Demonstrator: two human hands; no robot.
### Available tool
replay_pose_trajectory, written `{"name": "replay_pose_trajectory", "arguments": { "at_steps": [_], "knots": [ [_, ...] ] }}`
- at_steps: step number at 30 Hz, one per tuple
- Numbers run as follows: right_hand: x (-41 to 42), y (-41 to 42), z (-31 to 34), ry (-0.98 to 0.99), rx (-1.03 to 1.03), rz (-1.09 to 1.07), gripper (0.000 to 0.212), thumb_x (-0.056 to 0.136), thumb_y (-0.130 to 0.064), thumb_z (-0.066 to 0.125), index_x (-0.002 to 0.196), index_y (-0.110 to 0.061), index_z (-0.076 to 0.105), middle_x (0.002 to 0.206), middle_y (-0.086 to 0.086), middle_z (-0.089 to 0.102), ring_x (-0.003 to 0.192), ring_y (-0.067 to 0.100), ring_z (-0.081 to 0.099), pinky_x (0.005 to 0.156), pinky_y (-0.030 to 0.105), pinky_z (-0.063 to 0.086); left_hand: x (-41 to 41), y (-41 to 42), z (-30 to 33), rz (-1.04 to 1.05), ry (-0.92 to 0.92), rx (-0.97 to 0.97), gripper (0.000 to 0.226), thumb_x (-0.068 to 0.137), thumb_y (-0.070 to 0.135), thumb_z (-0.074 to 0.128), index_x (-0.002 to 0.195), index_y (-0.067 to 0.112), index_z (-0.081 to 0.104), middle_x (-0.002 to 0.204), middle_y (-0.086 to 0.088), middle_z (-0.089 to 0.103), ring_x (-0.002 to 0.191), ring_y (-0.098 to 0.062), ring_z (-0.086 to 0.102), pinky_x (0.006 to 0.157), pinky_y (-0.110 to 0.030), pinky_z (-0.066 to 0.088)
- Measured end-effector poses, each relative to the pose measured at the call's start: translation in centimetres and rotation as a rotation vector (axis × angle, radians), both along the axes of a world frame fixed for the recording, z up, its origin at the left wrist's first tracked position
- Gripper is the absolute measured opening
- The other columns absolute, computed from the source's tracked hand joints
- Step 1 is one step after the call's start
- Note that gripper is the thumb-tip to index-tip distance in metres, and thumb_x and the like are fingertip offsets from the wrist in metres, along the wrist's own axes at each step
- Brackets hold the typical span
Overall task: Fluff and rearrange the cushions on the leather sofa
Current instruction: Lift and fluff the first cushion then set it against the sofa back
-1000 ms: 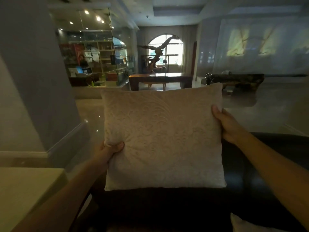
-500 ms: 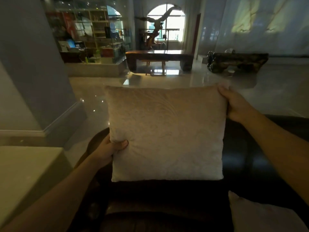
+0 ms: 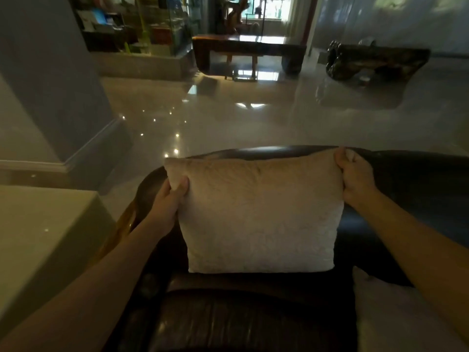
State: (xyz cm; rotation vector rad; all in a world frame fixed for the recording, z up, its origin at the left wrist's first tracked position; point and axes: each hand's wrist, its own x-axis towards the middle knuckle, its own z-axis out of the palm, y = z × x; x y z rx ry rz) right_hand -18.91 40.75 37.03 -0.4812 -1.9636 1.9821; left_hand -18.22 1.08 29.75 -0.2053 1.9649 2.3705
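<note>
A square cream cushion [image 3: 256, 214] with an embossed pattern stands upright against the backrest of the dark leather sofa [image 3: 228, 323]. Its lower edge meets the seat. My left hand [image 3: 170, 196] grips its upper left corner, thumb on the front face. My right hand [image 3: 356, 179] pinches the upper right corner at the top of the backrest. A second pale cushion [image 3: 396, 318] lies on the seat at the lower right, partly behind my right forearm.
A pale side table [image 3: 43, 240] stands left of the sofa's armrest. A grey pillar [image 3: 50, 80] rises beyond it. Behind the sofa stretches a glossy floor, with a long dark wooden table [image 3: 248, 47] and a carved root table [image 3: 378, 59] far back.
The cushion has come down from in front of me to rest against the sofa's backrest. My left hand shifted from its lower left edge up to the upper left corner.
</note>
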Motion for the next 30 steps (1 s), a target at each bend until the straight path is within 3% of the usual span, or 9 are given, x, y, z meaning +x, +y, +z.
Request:
{"name": "replay_pose_trajectory", "arguments": {
  "at_steps": [3, 7, 10, 14, 17, 22, 30],
  "knots": [
    [0.8, -1.2, -2.8, -0.085, 0.052, -0.004, 0.022, 0.09, -0.042, 0.058, 0.086, -0.023, 0.067, 0.102, 0.005, 0.067, 0.095, 0.02, 0.062, 0.082, 0.04, 0.052, 0.4, -0.4, -2.4, 0.062, -0.075, -0.039, 0.058, 0.079, 0.055, 0.071, 0.13, 0.03, 0.06, 0.128, 0.003, 0.066, 0.12, -0.022, 0.06, 0.105, -0.05, 0.045],
    [1.0, -2.7, -7.5, -0.179, 0.154, -0.019, 0.026, 0.09, -0.037, 0.06, 0.068, -0.022, 0.061, 0.077, -0.001, 0.059, 0.08, 0.018, 0.056, 0.075, 0.039, 0.05, 0.7, -0.8, -5.7, 0.13, -0.193, -0.097, 0.032, 0.088, 0.04, 0.068, 0.117, 0.027, 0.066, 0.116, 0.002, 0.069, 0.112, -0.024, 0.062, 0.1, -0.049, 0.048],
    [0.8, -3.3, -11.5, -0.265, 0.195, -0.043, 0.017, 0.089, -0.033, 0.062, 0.074, -0.026, 0.064, 0.08, -0.002, 0.063, 0.088, 0.022, 0.058, 0.082, 0.043, 0.05, 0.9, -1.3, -8.8, 0.138, -0.268, -0.13, 0.04, 0.09, 0.036, 0.067, 0.127, 0.024, 0.061, 0.12, 0.003, 0.066, 0.115, -0.023, 0.06, 0.101, -0.052, 0.048],
    [1.1, -4.6, -15.7, -0.355, 0.242, -0.069, 0.007, 0.091, -0.021, 0.061, 0.088, -0.02, 0.068, 0.089, -0.002, 0.065, 0.09, 0.018, 0.058, 0.079, 0.032, 0.047, 0.9, -1.8, -12.2, 0.15, -0.343, -0.156, 0.045, 0.091, 0.031, 0.067, 0.134, 0.024, 0.056, 0.113, 0.009, 0.063, 0.116, -0.022, 0.057, 0.098, -0.047, 0.048],
    [1.6, -5.8, -18.4, -0.404, 0.262, -0.135, 0.016, 0.088, -0.018, 0.065, 0.1, -0.01, 0.073, 0.092, 0.003, 0.066, 0.092, 0.017, 0.058, 0.077, 0.026, 0.044, 0.8, -1.9, -14.5, 0.137, -0.408, -0.177, 0.048, 0.094, 0.025, 0.064, 0.14, 0.02, 0.05, 0.125, 0.003, 0.06, 0.122, -0.025, 0.053, 0.103, -0.049, 0.046],
    [2.7, -7.1, -22.0, -0.54, 0.22, -0.242, 0.022, 0.086, -0.023, 0.069, 0.104, -0.01, 0.073, 0.1, 0.006, 0.069, 0.091, 0.015, 0.055, 0.078, 0.027, 0.044, 1.0, -2.2, -17.6, 0.086, -0.497, -0.219, 0.048, 0.097, 0.021, 0.059, 0.143, 0.021, 0.046, 0.143, -0.005, 0.053, 0.132, -0.032, 0.049, 0.106, -0.05, 0.044],
    [4.1, -7.9, -23.8, -0.64, 0.221, -0.313, 0.022, 0.089, -0.021, 0.064, 0.107, -0.011, 0.073, 0.113, 0.011, 0.07, 0.106, 0.027, 0.061, 0.085, 0.031, 0.048, 2.3, -2.6, -19.1, -0.142, -0.568, -0.299, 0.064, 0.083, 0.031, 0.071, 0.14, 0.03, 0.041, 0.128, 0.0, 0.058, 0.12, -0.028, 0.057, 0.101, -0.057, 0.049]
  ]
}}
